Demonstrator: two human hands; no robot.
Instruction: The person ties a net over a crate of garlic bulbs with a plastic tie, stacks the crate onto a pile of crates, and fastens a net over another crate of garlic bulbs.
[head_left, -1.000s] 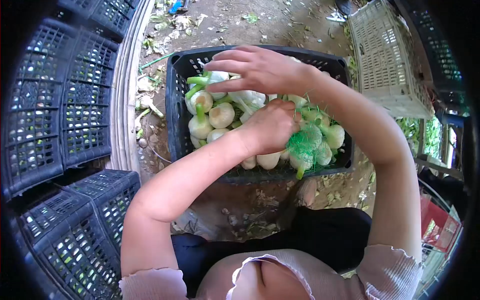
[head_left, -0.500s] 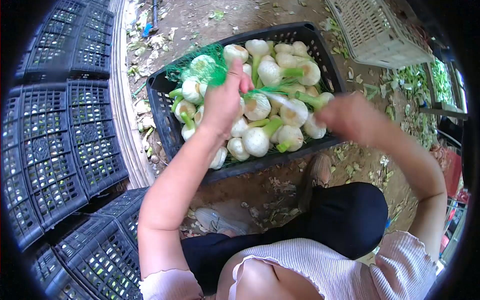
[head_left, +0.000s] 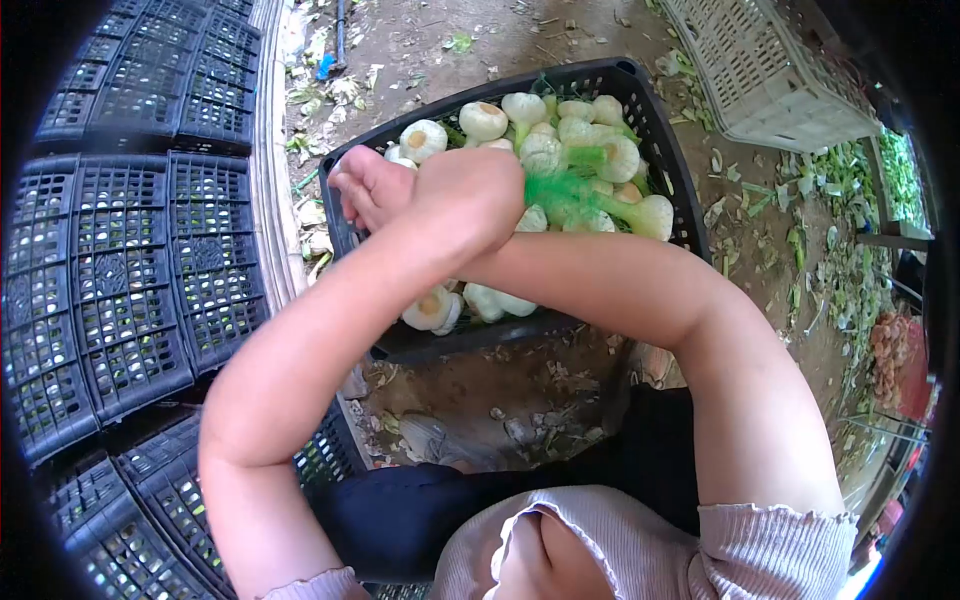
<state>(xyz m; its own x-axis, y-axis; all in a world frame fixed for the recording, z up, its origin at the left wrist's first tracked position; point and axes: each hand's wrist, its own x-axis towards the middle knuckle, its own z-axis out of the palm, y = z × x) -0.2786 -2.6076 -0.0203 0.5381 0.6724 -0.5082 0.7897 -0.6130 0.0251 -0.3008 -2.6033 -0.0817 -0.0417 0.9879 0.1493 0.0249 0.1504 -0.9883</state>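
A black plastic crate (head_left: 500, 335) in front of me holds many round white bulbs (head_left: 484, 121) with cut green stalks, possibly fresh garlic. My arms are crossed above it, the left forearm over the right. Turned back toward me, my left hand (head_left: 475, 185) is closed beside blurred green netting (head_left: 565, 190), which spreads out to its right over the bulbs. My right hand (head_left: 378, 188) reaches under the left wrist to the crate's left side. Its fingers are curled, and what they hold is hidden.
Black crates (head_left: 120, 280) filled with pale produce stand stacked on the left. A white crate (head_left: 760, 75) is at the upper right. Leaf scraps and peelings litter the dirt floor (head_left: 590, 35). A red net sack (head_left: 900, 365) lies at the far right.
My right hand has swung from the crate's right side across to its left, beneath my left arm. The green netting has moved from the upper left to the right over the bulbs.
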